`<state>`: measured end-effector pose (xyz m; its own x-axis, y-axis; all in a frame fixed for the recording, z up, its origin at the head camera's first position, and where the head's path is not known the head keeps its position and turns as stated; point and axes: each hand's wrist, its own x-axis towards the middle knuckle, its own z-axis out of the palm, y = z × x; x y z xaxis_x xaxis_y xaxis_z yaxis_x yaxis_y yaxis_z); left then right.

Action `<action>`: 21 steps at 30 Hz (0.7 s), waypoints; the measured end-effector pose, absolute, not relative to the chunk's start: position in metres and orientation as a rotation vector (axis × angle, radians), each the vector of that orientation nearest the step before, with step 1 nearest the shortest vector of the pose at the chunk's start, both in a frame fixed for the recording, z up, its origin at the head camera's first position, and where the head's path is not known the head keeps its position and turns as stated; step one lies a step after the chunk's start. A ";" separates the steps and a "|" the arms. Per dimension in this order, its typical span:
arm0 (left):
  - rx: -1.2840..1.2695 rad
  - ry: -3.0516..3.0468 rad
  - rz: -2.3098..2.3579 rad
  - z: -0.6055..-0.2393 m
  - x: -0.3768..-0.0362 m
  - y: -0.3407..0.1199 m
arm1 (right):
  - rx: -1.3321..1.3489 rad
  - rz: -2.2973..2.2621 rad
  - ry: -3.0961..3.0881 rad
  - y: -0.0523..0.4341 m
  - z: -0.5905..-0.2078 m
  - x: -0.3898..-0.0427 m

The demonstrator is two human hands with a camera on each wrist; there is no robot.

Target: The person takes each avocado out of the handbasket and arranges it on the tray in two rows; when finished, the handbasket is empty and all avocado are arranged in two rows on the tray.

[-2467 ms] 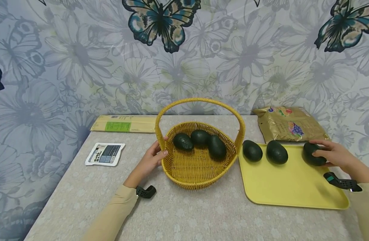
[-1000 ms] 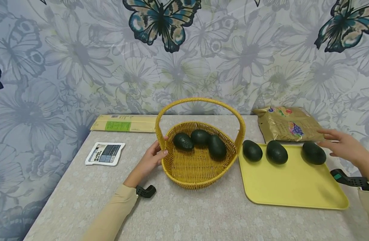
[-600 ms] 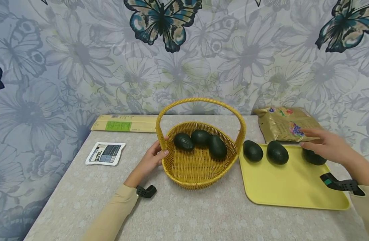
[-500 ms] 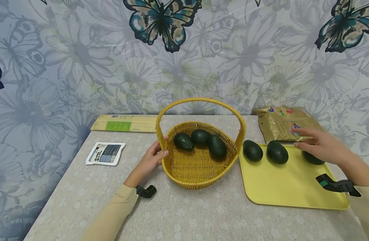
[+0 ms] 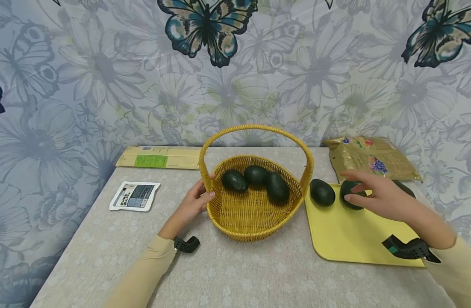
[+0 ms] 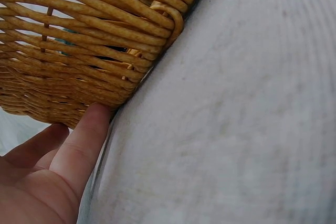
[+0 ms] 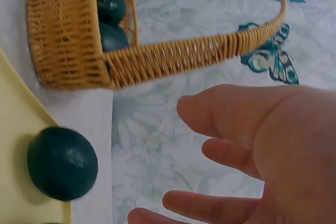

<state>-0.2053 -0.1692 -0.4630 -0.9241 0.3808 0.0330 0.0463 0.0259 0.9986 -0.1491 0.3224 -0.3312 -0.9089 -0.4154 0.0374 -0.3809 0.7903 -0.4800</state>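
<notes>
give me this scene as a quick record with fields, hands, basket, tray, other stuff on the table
left hand: rests on the basket's side, fingers touching the weave
right hand: open, over the middle avocado on the tray
basket: wicker, handle upright, three avocados inside
tray: yellow, three avocados, one mostly hidden
table: gold bag, white packet, flat green-labelled pack
</notes>
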 end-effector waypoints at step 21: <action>0.443 2.057 1.988 -0.463 -0.205 -0.170 | -1.067 -0.961 2.743 0.245 -0.339 -0.138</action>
<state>-0.2054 -0.1701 -0.4632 -0.9236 0.3818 0.0333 0.0464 0.0251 0.9986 -0.1377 0.2454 -0.3390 -0.7616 -0.6244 0.1731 -0.5960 0.5701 -0.5655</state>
